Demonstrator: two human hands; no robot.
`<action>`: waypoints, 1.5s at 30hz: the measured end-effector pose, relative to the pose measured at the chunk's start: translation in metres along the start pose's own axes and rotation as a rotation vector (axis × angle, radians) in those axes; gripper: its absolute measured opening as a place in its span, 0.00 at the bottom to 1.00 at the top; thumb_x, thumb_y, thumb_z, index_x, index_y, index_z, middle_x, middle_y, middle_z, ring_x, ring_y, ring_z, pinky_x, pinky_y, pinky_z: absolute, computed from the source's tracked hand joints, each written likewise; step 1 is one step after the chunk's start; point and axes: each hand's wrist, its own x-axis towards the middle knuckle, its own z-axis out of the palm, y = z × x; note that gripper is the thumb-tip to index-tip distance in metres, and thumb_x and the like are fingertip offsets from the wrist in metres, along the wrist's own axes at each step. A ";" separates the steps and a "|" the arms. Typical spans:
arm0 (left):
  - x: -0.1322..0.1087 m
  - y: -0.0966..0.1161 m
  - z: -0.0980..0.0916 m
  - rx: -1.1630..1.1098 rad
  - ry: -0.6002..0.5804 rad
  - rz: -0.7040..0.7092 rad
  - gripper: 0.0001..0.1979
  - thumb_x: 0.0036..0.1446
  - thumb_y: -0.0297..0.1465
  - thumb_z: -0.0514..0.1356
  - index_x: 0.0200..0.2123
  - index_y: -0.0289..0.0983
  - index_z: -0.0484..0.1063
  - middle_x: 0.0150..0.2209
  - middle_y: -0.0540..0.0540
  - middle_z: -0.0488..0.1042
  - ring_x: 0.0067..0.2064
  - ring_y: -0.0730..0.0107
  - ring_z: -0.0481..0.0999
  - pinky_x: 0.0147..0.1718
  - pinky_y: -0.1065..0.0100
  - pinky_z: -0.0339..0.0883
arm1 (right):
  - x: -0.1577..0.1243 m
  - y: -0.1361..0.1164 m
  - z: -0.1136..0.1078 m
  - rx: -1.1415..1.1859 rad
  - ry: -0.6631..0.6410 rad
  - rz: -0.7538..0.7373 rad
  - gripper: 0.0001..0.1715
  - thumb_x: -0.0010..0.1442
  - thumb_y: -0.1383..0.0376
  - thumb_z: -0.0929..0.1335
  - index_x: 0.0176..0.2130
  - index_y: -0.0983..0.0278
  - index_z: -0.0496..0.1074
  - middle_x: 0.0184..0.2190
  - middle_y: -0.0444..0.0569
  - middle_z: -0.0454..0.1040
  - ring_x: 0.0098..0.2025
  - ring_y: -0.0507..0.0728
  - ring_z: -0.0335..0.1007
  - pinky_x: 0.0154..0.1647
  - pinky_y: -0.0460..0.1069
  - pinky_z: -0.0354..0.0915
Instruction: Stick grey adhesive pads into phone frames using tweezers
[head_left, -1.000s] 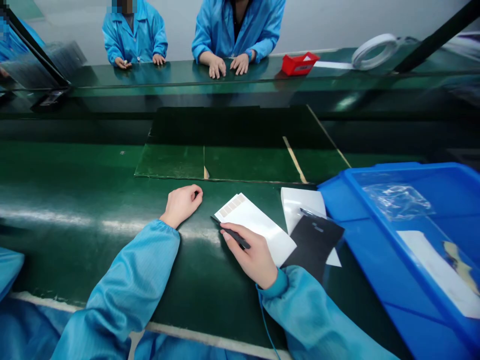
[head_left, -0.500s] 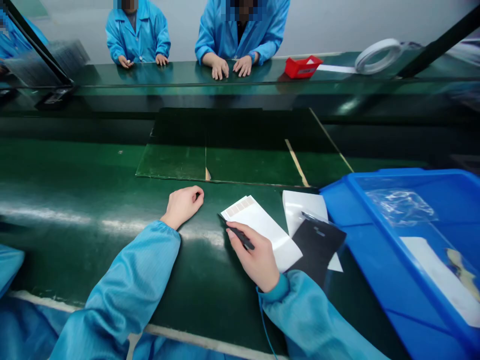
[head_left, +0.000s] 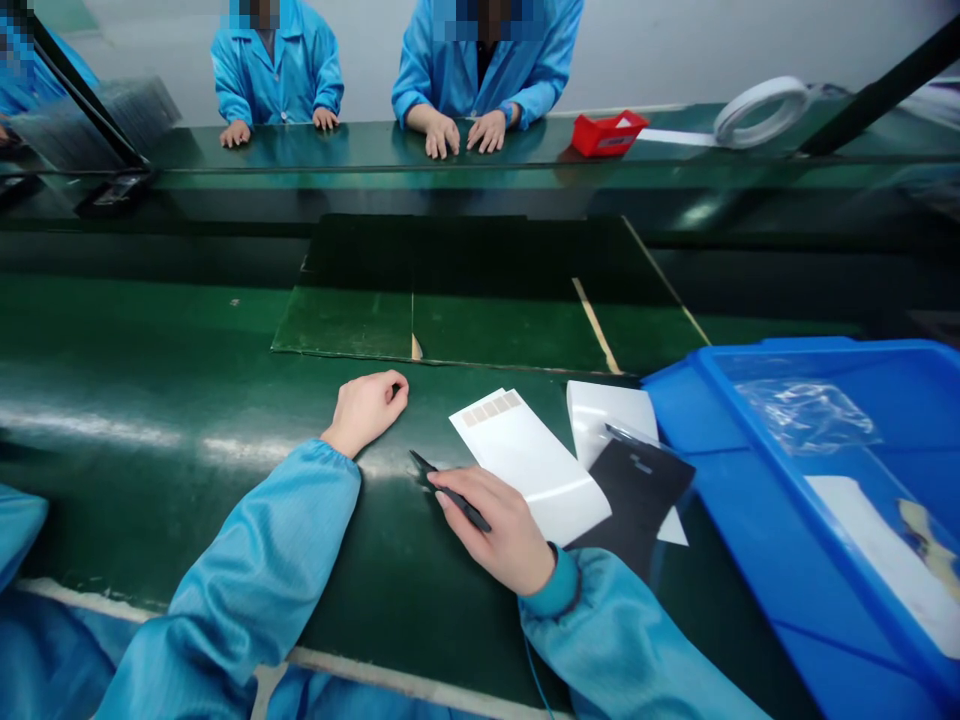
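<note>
My left hand rests on the green table with its fingers curled into a loose fist; nothing shows in it. Black tweezers are pinched between the thumb and fingers of my right hand, their tip pointing up and left over bare table. Just beyond that hand lies a white sheet with a row of small beige squares along its far end. A dark grey packet overlaps another white sheet to the right.
A big blue bin holding clear plastic and white paper stands at right. Flat green boards lie ahead. Across the table are co-workers in blue coats, a red box and a white tape roll. A blue cord hangs from my right wrist.
My right hand with the tweezers has moved left and down, away from the white sheet's squares. The left hand has stayed put. One co-worker's hand opposite has shifted left and flattened.
</note>
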 end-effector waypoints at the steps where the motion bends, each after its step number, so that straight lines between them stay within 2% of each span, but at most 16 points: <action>1: 0.000 0.000 0.000 -0.001 0.007 0.006 0.08 0.62 0.35 0.56 0.37 0.44 0.76 0.26 0.53 0.75 0.30 0.70 0.73 0.29 0.69 0.53 | 0.000 0.001 0.000 0.001 -0.030 0.025 0.14 0.66 0.68 0.65 0.50 0.58 0.73 0.43 0.51 0.79 0.43 0.59 0.76 0.45 0.55 0.73; 5: 0.000 -0.001 0.000 -0.015 0.011 0.018 0.08 0.61 0.34 0.56 0.36 0.44 0.76 0.26 0.54 0.74 0.29 0.70 0.72 0.28 0.69 0.52 | 0.001 0.001 0.000 0.015 -0.056 0.118 0.12 0.68 0.65 0.65 0.50 0.58 0.73 0.42 0.51 0.79 0.43 0.59 0.77 0.45 0.53 0.73; 9: 0.000 -0.003 0.002 -0.018 0.009 0.018 0.08 0.61 0.34 0.56 0.36 0.44 0.76 0.26 0.54 0.74 0.29 0.71 0.72 0.28 0.69 0.52 | 0.002 0.001 -0.001 0.029 -0.043 0.147 0.12 0.68 0.65 0.65 0.50 0.59 0.73 0.43 0.50 0.79 0.44 0.58 0.77 0.46 0.52 0.73; 30: 0.001 -0.002 0.003 -0.007 0.012 0.010 0.07 0.61 0.34 0.57 0.37 0.44 0.76 0.25 0.54 0.74 0.29 0.72 0.71 0.28 0.70 0.52 | 0.001 0.002 0.000 0.017 0.022 0.135 0.10 0.66 0.65 0.67 0.47 0.59 0.74 0.42 0.49 0.80 0.42 0.57 0.78 0.44 0.49 0.74; 45: 0.000 -0.005 0.006 -0.018 0.029 0.024 0.07 0.61 0.34 0.57 0.36 0.44 0.76 0.25 0.55 0.73 0.28 0.73 0.70 0.28 0.69 0.51 | 0.000 0.003 0.000 0.019 0.013 0.132 0.11 0.65 0.66 0.67 0.47 0.59 0.74 0.42 0.48 0.80 0.43 0.57 0.78 0.45 0.50 0.73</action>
